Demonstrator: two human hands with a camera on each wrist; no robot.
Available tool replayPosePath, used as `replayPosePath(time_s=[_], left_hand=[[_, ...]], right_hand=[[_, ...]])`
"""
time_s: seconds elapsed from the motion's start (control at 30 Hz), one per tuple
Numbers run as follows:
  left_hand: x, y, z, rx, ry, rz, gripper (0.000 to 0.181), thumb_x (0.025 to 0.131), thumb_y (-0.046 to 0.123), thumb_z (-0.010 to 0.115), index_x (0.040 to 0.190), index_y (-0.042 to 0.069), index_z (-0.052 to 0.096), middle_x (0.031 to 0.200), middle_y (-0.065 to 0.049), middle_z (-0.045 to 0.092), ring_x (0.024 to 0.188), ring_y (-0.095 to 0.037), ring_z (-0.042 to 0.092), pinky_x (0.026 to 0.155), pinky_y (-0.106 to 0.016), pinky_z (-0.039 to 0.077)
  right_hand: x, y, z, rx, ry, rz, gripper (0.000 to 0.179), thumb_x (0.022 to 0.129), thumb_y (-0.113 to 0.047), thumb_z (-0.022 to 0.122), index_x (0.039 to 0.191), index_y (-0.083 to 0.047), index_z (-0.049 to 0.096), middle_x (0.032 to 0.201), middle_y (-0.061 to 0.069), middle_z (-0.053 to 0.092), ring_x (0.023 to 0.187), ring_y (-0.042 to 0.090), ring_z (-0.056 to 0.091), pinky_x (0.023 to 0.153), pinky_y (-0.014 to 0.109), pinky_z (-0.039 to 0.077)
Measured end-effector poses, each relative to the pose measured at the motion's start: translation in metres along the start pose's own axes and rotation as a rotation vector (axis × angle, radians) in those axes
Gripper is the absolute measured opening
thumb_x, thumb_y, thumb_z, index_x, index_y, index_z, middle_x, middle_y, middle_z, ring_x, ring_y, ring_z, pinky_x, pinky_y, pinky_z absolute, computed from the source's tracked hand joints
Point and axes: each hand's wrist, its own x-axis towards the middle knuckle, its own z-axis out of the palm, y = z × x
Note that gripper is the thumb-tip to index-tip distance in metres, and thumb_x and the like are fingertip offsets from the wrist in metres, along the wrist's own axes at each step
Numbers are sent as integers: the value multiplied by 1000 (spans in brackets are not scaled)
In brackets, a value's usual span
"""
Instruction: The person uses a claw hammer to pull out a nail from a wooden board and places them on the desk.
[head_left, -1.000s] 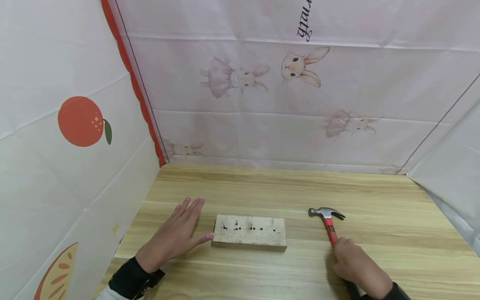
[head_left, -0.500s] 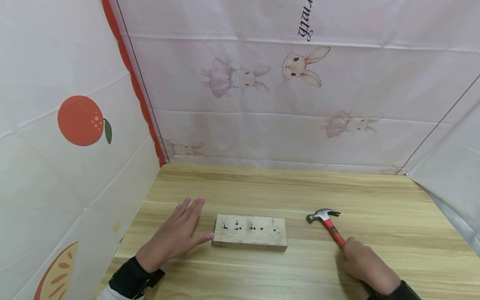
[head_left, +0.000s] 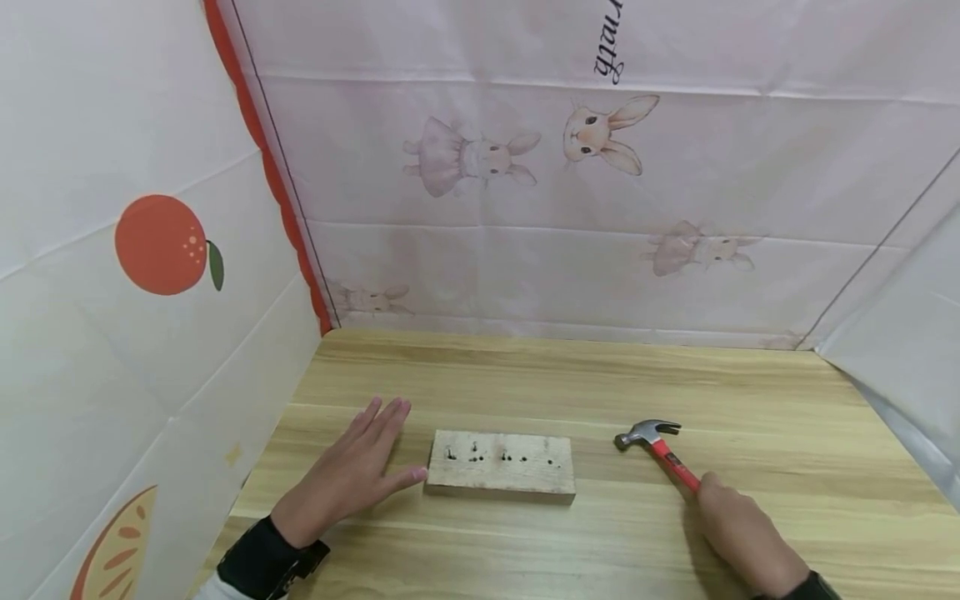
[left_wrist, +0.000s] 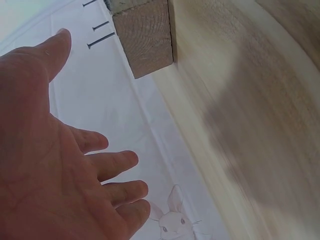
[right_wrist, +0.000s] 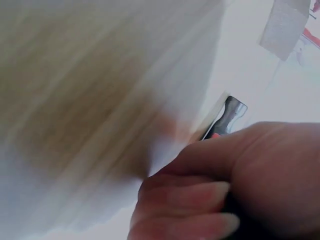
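A pale wooden block (head_left: 501, 477) lies on the table, with several dark holes along its top. Thin nails (left_wrist: 101, 40) stand up out of it, clearest in the left wrist view. My left hand (head_left: 348, 471) is beside the block's left end, fingers straight and thumb tip right at the block's edge. To the right of the block, my right hand (head_left: 738, 525) grips the red handle of a claw hammer (head_left: 677, 465). The hammer's metal head points toward the far side, claw to the right. In the right wrist view the fingers (right_wrist: 190, 200) curl round the handle's dark end.
The table (head_left: 480, 375) has a light wood grain. A white sheet printed with rabbits (head_left: 588, 133) rises behind it. Another sheet with fruit prints (head_left: 161, 244) stands close on the left, and a plain pale sheet (head_left: 900, 333) borders the right side.
My right hand has shifted a little to the right with the hammer, and the handle now slants more. My left hand and the block have stayed put.
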Motion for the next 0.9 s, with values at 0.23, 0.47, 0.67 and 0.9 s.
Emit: replayPosePath(time_s=[0.23, 0.47, 0.67, 0.9], left_hand=[[-1, 2, 2, 19, 32, 30, 91, 88, 66, 49, 151, 7, 18, 155, -13, 22, 141, -32, 8, 112, -52, 18], [1, 2, 5, 31, 37, 47, 89, 89, 67, 46, 151, 7, 19, 154, -13, 24, 141, -30, 9, 113, -50, 17], [3, 4, 5, 50, 32, 60, 89, 90, 68, 43, 151, 8, 19, 155, -13, 23, 141, -29, 7, 114, -47, 15], [6, 8, 4, 53, 41, 82, 88, 90, 67, 43, 151, 8, 18, 155, -12, 22, 141, -27, 6, 114, -46, 15]], right_hand=[[1, 4, 6, 12, 30, -6, 8, 93, 3, 43, 85, 4, 41, 63, 9, 44, 49, 17, 44, 37, 28, 38], [0, 6, 8, -8, 160, -43, 5, 89, 5, 44, 88, 5, 39, 60, 8, 42, 46, 17, 40, 34, 26, 33], [-5, 2, 2, -59, 352, -150, 10, 86, 7, 46, 86, 3, 36, 56, 5, 39, 41, 15, 37, 31, 24, 27], [-8, -5, -16, -128, 465, -212, 15, 84, 8, 50, 89, 4, 36, 55, 0, 34, 39, 10, 31, 30, 21, 23]])
